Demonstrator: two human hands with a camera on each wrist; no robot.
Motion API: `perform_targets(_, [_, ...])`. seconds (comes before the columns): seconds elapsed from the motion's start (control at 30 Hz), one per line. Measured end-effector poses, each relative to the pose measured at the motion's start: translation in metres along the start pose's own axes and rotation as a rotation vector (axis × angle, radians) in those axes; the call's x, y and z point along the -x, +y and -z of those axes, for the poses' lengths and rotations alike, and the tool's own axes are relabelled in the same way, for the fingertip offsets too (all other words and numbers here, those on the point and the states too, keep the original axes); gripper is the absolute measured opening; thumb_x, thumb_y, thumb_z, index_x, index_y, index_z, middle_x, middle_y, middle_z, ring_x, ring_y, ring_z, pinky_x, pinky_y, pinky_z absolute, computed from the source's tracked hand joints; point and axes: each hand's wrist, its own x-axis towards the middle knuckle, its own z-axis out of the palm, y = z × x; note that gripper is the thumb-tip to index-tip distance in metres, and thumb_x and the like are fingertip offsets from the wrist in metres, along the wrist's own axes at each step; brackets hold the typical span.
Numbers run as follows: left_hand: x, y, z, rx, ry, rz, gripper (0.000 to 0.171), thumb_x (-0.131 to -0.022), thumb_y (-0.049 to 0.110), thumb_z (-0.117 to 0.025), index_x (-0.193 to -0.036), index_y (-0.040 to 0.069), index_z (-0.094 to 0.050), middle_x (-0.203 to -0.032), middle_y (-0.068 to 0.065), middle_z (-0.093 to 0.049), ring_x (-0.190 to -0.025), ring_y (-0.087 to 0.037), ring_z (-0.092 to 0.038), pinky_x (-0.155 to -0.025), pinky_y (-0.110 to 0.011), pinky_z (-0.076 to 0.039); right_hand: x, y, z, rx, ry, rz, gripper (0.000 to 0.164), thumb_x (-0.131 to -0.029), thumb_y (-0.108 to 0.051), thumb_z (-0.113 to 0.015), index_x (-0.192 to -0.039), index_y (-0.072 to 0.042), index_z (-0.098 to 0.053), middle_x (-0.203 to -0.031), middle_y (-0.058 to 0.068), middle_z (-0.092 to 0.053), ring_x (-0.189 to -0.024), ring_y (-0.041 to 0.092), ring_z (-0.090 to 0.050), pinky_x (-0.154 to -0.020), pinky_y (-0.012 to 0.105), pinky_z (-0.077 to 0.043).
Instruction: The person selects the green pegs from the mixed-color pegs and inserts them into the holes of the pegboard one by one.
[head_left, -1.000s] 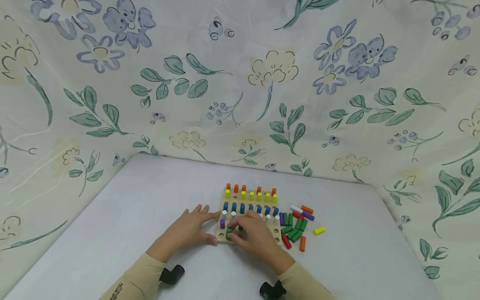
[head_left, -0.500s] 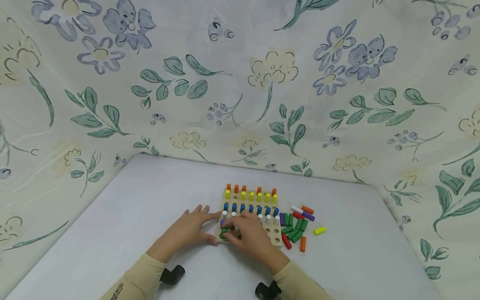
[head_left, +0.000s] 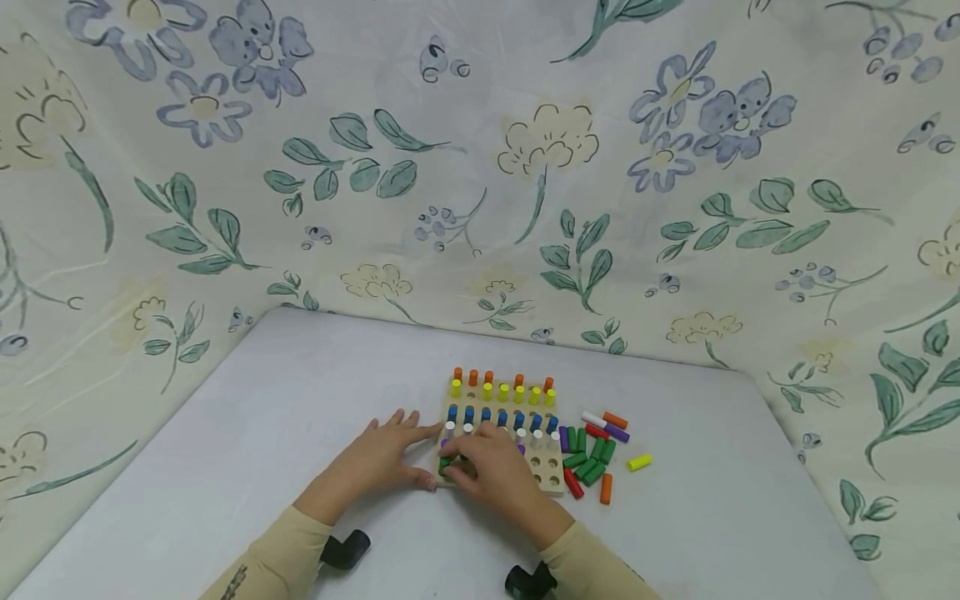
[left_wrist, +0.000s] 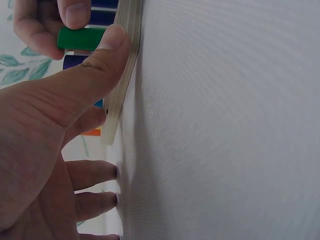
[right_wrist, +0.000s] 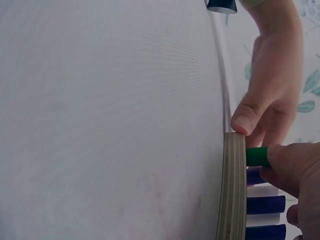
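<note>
In the head view, my right hand (head_left: 501,475) pinches a green peg (head_left: 445,463) between thumb and fingers at the front left corner of a wooden pegboard (head_left: 544,472). The right wrist view has this green peg (right_wrist: 257,156) upright against the board's top face; whether it is fully seated I cannot tell. My left hand (head_left: 378,458) lies spread at the board's left side. Its thumb touches the front corner and its forefinger reaches the left edge. Purple pegs (right_wrist: 266,205) stand close by, partly behind the right hand, which also hides much of the front rows.
Rows of orange (head_left: 473,377), yellow (head_left: 504,392), blue (head_left: 519,422) and white pegs (head_left: 537,438) stand in the board. Loose green pegs (head_left: 592,472) lie to its right, among red, purple and white ones. A yellow peg (head_left: 639,461) and an orange peg (head_left: 606,488) lie farther out.
The right hand has shifted slightly left with the green peg, from beside the corner hole to over it, and the peg now stands more upright. The left hand has stayed in place.
</note>
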Motion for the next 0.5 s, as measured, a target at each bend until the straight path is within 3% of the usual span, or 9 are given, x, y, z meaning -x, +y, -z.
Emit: perform_targets(0.5, [0.0006,0.0036,0.0032,0.001,-0.009,0.002,0.085,-0.075,0.057,-0.082,-0.147,0.021,-0.057,-0.155,-0.028,-0.041,-0.147,-0.05,-0.028,-0.117,-0.071,-0.019,0.0021,0.0015,0.0011,-0.024,-0.018,-0.004,0.024,-0.094,-0.032,-0.076,-0.117,-0.028,-0.072,-0.106,-0.02,-0.071,-0.086,0.004,-0.045,-0.073,0.019,-0.038])
